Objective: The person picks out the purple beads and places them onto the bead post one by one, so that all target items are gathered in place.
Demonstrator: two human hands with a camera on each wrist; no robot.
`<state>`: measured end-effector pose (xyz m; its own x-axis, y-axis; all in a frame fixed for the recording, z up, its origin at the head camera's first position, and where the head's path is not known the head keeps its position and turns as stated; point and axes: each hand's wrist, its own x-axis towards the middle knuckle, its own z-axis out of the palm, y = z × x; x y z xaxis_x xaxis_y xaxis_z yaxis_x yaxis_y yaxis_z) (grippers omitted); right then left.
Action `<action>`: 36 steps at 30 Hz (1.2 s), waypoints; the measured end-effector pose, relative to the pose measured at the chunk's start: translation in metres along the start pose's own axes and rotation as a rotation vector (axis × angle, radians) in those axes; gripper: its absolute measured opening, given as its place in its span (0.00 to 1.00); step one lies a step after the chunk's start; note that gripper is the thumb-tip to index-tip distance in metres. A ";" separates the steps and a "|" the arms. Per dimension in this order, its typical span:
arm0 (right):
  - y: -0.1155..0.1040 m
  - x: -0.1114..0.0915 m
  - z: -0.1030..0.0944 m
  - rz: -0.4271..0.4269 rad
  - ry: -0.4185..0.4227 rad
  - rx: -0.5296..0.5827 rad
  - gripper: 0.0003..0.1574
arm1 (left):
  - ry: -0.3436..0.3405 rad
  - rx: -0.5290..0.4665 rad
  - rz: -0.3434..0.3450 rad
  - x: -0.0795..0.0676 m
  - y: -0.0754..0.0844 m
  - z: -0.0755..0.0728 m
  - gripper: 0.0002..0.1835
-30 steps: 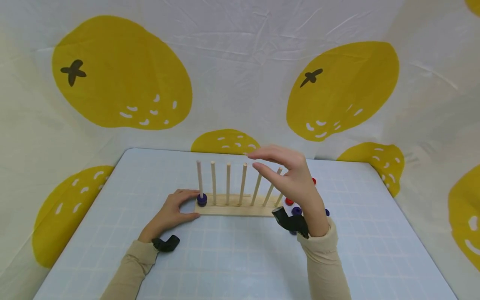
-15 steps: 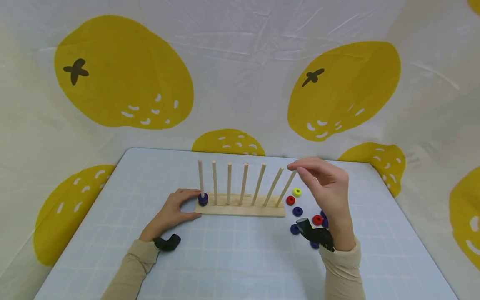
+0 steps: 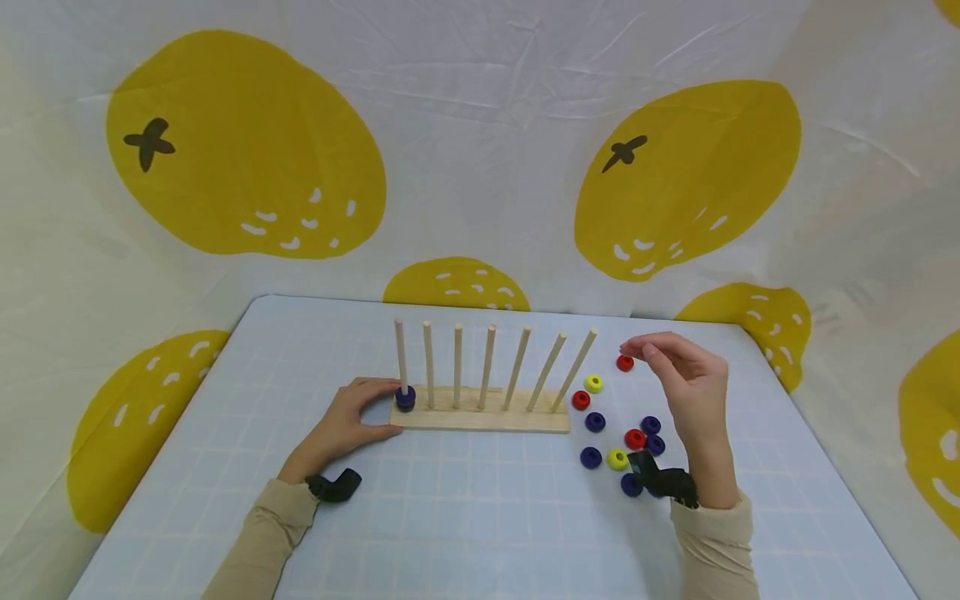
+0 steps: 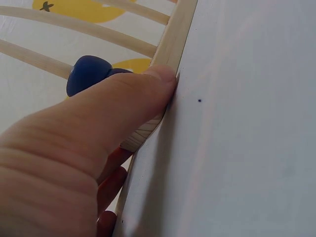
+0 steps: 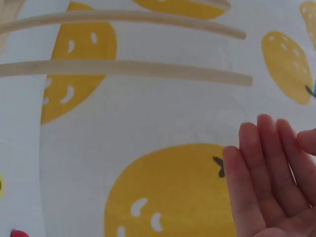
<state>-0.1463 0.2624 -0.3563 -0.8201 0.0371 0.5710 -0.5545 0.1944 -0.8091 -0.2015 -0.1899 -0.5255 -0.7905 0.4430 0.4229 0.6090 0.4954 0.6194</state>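
at the left end of the wooden base [image 3: 480,422], your left hand [image 3: 348,421] grips it, thumb in front; dark blue rings [image 3: 406,400] sit on the leftmost peg [image 3: 401,358]. your right hand [image 3: 692,375] hovers beyond the other end, fingers nearly straight and holding nothing, apparently near the far red ring [image 3: 625,365]. this looks like a reach for another ring, calling for a low pinch.

The wooden rack [image 3: 480,422] stands upright, its leftmost peg [image 3: 402,358] bearing apparently two blue rings [image 3: 406,399].
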 end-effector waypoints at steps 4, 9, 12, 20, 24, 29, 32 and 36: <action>0.017 -0.003 -0.007 0.118 -0.025 -0.081 0.14 | -0.007 0.002 -0.017 -0.001 -0.001 0.000 0.36; 0.044 -0.004 -0.012 0.231 -0.079 -0.167 0.15 | -0.021 -0.001 -0.040 0.000 -0.002 0.001 0.36; 0.059 -0.006 -0.014 0.287 -0.126 -0.195 0.16 | -0.014 0.001 -0.033 -0.001 -0.001 0.001 0.36; 0.087 -0.011 -0.020 0.437 -0.295 -0.350 0.17 | -0.009 0.003 -0.011 0.000 -0.002 0.001 0.36; 0.097 -0.012 -0.019 0.442 -0.406 -0.450 0.14 | -0.005 0.008 -0.009 -0.001 -0.002 0.001 0.36; 0.100 -0.015 -0.019 0.491 -0.520 -0.524 0.10 | -0.002 0.008 -0.001 0.000 -0.002 0.001 0.36; 0.103 -0.016 -0.020 0.546 -0.586 -0.530 0.08 | -0.005 0.008 -0.006 0.000 -0.002 0.001 0.36; 0.107 -0.018 -0.021 0.606 -0.639 -0.502 0.11 | -0.005 0.006 -0.006 0.000 -0.002 0.001 0.36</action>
<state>-0.1878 0.3029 -0.4498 -0.9472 -0.2361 -0.2168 -0.0167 0.7117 -0.7023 -0.2025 -0.1902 -0.5273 -0.7939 0.4438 0.4157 0.6045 0.5023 0.6182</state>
